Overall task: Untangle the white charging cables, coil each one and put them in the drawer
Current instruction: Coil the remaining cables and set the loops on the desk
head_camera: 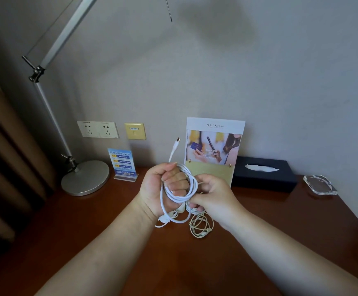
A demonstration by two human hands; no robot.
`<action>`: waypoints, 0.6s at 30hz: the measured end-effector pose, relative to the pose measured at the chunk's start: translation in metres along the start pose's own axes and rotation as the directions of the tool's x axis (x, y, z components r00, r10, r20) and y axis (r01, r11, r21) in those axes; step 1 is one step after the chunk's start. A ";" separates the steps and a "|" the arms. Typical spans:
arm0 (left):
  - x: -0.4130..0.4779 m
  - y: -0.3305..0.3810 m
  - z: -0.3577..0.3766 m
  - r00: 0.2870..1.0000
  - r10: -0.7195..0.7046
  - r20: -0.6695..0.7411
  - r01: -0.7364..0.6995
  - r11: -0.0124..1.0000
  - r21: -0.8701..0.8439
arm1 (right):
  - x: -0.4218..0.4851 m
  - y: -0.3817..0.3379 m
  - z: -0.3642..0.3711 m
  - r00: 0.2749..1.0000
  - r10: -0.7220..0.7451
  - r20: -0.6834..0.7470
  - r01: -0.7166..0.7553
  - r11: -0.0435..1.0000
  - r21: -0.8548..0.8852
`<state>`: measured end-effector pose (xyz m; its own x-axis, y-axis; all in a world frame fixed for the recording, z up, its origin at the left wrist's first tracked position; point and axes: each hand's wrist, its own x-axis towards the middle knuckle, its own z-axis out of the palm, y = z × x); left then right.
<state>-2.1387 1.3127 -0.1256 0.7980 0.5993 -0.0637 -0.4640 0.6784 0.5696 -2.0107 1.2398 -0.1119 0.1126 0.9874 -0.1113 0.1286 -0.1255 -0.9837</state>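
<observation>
Our left hand is curled around a white charging cable, whose loops wrap round the fingers in a loose coil held above the desk. Our right hand meets the coil from the right, fingers bent and pinching its near edge, so both hands are closed on the same cable. One free end rises out of the left fist, and its USB-C plug stands up in front of the wall. Under the hands, on the red-brown wooden desk, lies a second white cable in an untidy tangle, and just to its right a thinner cream cable lies in a small coil. We cannot tell whether these two touch. Behind the hands a brochure stand leans at the wall, with a black tissue box beside it and a glass ashtray further right. To the left stand a small blue acrylic sign and the round base of a silver desk lamp. On the wall above them are a double socket and a yellow data plate.
</observation>
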 end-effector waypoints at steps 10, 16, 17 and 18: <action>0.006 -0.004 -0.007 0.895 -0.115 -0.432 0.204 0.965 0.166 | 0.011 0.012 0.002 0.991 -0.025 -0.135 0.029 0.999 0.030; 0.005 -0.016 -0.001 0.832 -0.002 -0.554 0.194 0.938 0.287 | 0.012 0.007 -0.006 0.997 0.067 -0.043 -0.058 0.980 0.191; 0.007 -0.016 -0.003 0.812 0.044 -0.581 0.187 0.925 0.331 | 0.011 0.008 -0.008 0.996 0.088 0.000 -0.085 0.964 0.252; 0.009 -0.016 -0.004 0.790 0.100 -0.605 0.184 0.902 0.390 | 0.010 0.008 -0.009 0.995 0.093 0.037 -0.100 0.951 0.294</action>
<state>-2.1254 1.3092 -0.1382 0.3511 0.7986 -0.4888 -0.1222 0.5566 0.8217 -1.9998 1.2482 -0.1196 0.0881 0.9743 -0.2075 -0.1789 -0.1895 -0.9655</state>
